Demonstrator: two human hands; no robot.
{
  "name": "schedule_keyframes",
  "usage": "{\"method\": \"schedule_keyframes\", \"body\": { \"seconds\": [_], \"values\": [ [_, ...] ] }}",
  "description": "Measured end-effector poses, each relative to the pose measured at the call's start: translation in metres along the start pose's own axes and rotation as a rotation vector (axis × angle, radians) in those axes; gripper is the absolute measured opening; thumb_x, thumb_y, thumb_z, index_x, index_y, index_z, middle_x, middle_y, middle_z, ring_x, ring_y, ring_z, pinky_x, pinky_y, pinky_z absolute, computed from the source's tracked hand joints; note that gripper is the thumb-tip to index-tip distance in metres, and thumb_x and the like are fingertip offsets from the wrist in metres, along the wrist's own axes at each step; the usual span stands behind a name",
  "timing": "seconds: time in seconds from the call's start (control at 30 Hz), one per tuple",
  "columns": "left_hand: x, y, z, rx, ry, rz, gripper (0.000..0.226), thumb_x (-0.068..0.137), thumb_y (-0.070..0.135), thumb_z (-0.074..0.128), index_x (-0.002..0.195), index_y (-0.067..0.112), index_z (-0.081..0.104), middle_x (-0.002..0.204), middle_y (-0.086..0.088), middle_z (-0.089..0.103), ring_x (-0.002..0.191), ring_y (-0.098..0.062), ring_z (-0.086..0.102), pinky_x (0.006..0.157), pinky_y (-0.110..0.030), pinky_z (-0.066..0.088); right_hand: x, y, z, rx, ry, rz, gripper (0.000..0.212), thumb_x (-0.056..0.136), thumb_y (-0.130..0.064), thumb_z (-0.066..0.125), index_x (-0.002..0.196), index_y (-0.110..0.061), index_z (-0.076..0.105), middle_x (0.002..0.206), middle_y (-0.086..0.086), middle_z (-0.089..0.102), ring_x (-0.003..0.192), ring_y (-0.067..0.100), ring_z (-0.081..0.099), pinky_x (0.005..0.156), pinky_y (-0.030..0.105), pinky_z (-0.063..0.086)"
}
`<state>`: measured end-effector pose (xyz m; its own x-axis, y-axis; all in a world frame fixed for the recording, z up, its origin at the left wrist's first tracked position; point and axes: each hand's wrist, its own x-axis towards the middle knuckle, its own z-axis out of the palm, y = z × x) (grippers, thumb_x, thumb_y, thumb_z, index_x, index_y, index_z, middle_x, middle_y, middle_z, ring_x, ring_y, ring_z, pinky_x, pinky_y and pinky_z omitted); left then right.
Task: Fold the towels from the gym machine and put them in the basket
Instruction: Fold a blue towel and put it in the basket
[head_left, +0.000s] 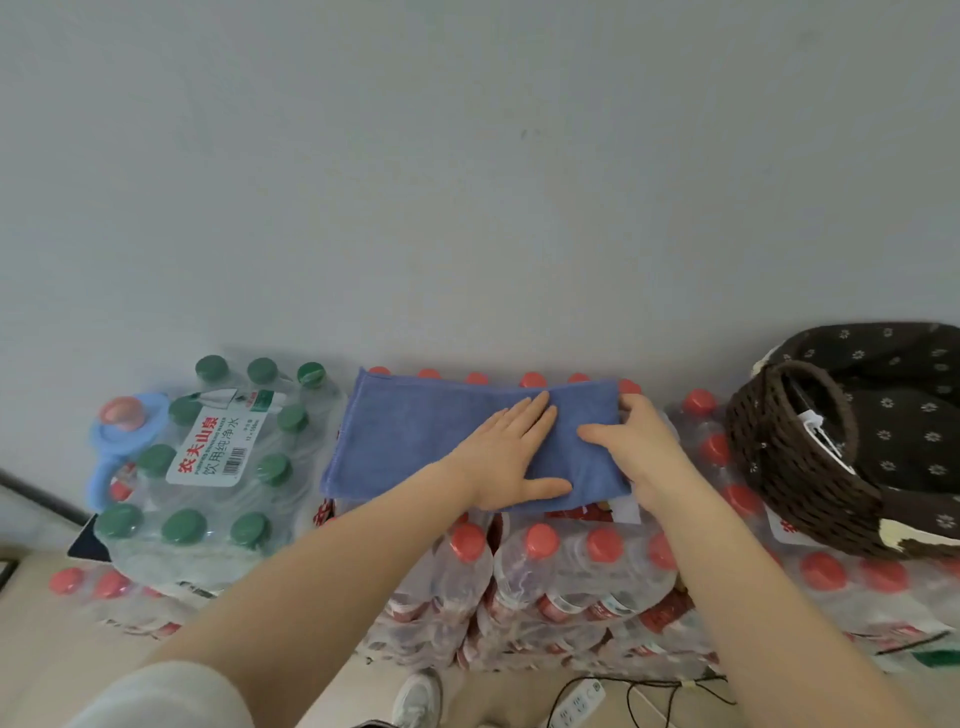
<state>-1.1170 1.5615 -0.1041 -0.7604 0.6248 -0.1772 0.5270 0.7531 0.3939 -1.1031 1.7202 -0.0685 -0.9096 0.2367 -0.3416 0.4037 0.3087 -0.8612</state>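
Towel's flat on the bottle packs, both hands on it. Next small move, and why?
Probably fold the right end leftward. The right hand grips the towel at its right edge, the left hand presses its middle flat, and its left half lies spread. The basket waits to the right.

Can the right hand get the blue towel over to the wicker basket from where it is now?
Probably yes: the right hand grips the blue towel's right edge, and the wicker basket sits just to its right with nothing between.
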Motion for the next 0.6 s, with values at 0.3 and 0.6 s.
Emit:
{"method": "schedule_keyframes", "body": {
  "seconds": [0.3,0.6],
  "values": [
    [-0.06,-0.061,-0.037,-0.736,0.255,-0.235,0.035,0.096,0.001,0.033,0.123,0.01,0.053,0.103,-0.006,0.063,0.092,-0.022,0.061,0.085,-0.029,0.05,-0.022,-0.055,0.093,-0.634,-0.155,-0.364,0.05,0.082,-0.008,0.057,0.128,-0.009,0.037,0.123,0.012,0.05,0.106,0.031,0.055,0.069,0.033,0.039],
    [-0.039,-0.07,-0.039,-0.864,0.346,-0.431,0.035,0.096,0.017,0.045,0.13,0.016,0.038,0.09,-0.013,0.06,0.081,-0.024,0.06,0.078,-0.042,0.053,-0.039,-0.046,0.118,-0.222,-0.44,-0.194,0.074,0.091,0.0,0.043,0.149,-0.021,0.002,0.122,0.01,0.055,0.095,0.024,0.065,0.086,0.028,0.052]
  ]
}}
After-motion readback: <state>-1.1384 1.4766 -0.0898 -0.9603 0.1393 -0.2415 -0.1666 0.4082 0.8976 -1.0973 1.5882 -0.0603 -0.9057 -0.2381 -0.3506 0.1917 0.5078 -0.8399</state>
